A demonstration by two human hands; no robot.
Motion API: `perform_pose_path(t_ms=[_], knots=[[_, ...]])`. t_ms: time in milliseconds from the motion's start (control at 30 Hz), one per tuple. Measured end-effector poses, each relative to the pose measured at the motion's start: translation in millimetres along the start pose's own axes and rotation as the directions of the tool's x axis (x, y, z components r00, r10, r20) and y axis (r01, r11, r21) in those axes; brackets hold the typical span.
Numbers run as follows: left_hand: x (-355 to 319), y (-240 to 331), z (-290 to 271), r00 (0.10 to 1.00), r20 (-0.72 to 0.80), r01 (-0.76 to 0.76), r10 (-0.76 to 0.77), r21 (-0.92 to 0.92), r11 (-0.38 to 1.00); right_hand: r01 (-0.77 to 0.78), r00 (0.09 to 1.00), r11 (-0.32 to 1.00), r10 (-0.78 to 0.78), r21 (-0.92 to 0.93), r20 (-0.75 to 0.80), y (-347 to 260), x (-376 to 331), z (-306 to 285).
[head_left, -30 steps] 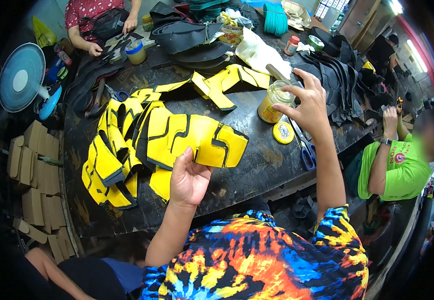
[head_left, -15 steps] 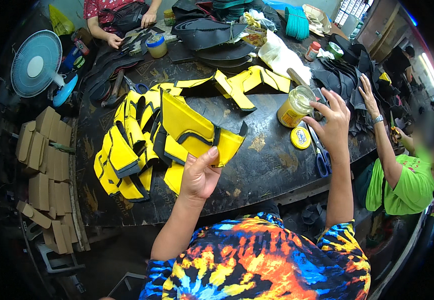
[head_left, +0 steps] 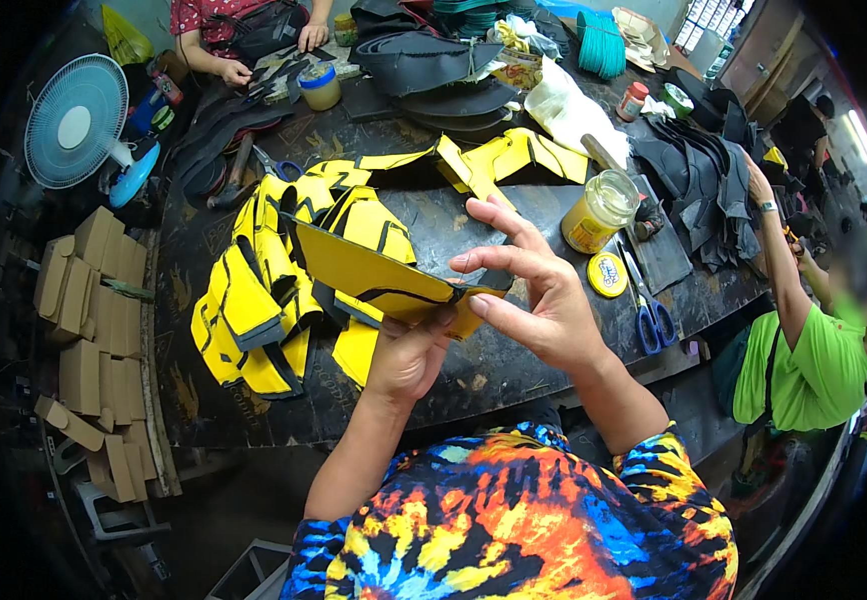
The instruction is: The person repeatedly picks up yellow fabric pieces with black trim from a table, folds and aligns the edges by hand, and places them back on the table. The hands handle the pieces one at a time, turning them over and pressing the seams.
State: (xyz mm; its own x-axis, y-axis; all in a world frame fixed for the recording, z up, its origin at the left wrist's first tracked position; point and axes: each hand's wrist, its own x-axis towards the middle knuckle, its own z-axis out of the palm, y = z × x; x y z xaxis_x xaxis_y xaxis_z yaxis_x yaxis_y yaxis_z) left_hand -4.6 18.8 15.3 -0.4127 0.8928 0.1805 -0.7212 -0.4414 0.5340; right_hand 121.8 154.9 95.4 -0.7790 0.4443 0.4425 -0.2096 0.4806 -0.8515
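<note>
My left hand [head_left: 409, 365] grips a yellow shoe-upper piece with black trim [head_left: 364, 275] from below, thumb against its lower edge. My right hand [head_left: 544, 300] is at the piece's right end, its fingers spread and curved; the thumb and index finger lie either side of the dark end flap. Whether they pinch it is hard to tell. Behind and left is a heap of similar yellow pieces [head_left: 239, 310]. Right of my hands, an open glass jar of pale yellowish paste [head_left: 602, 212] stands beside its yellow lid [head_left: 608, 275].
Blue-handled scissors [head_left: 654, 322] lie right of the lid. Black cut pieces [head_left: 689, 175] are piled at the right, near a person in green [head_left: 804, 370]. Stacked dark sheets [head_left: 434, 85] and a blue-lidded jar [head_left: 320, 88] sit at the back. A fan [head_left: 74, 125] is at left.
My right hand has moved left from beside the open jar to the right end of the yellow piece. My left hand has tilted the piece so its face looks narrower.
</note>
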Motion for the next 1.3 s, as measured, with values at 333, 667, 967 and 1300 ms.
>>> perform_pose_path(t_ms=[333,667,967,1300], knots=[[-8,8,22,0.987,-0.144,0.069,-0.071,-0.017,0.997,0.245,0.939,0.695,-0.345,-0.676,-0.013,-3,1,2],[-2,18,10,0.993,-0.104,0.041,-0.052,-0.106,0.994,0.247,0.947,0.922,-0.295,0.299,0.125,-11,13,-19],[14,44,-43,0.976,0.176,0.165,-0.127,-0.223,0.961,-0.506,0.801,0.822,0.336,0.261,0.496,-4,15,-27],[12,42,-32,0.992,-0.011,0.115,-0.126,-0.325,0.939,-0.279,0.945,0.911,0.205,0.303,0.256,7,15,-17]])
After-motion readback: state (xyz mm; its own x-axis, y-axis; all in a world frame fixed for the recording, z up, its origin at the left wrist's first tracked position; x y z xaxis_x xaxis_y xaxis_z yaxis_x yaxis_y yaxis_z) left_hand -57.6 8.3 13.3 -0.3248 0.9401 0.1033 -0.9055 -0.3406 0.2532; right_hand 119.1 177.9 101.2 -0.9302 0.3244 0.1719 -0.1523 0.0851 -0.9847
